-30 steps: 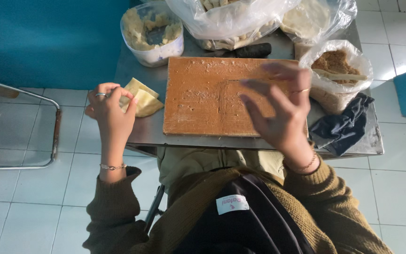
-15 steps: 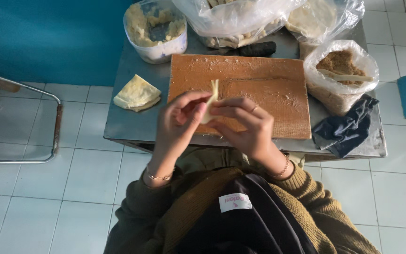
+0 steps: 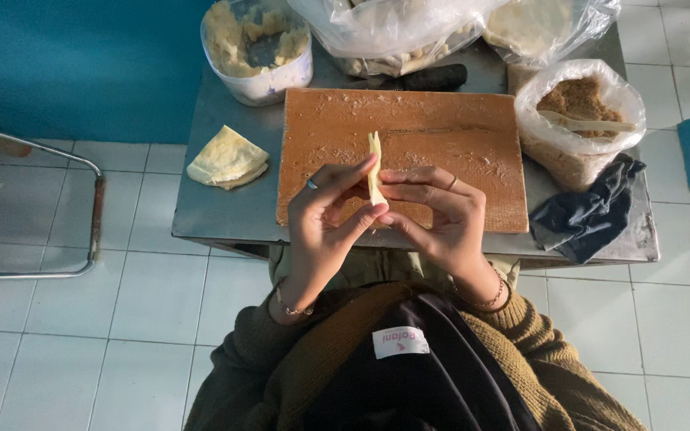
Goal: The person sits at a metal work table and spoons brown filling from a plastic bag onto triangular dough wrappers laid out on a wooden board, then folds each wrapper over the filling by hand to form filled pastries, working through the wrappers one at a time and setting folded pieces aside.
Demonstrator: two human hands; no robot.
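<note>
Both hands' fingers [image 3: 361,172] pinch a dough piece [image 3: 375,169] above the wooden board [image 3: 441,136]

— What is the top edge cutting off behind the wooden board [image 3: 409,152]?
— The clear plastic bags [image 3: 409,28]; their contents are staying blurred.
— And the dough piece [image 3: 375,172]?
— Fingers [image 3: 345,179] are hiding its lower end.

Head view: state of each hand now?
Left hand: closed, pinching the thin pale-yellow dough piece.
Right hand: closed, pinching the same dough piece from the other side.
</note>
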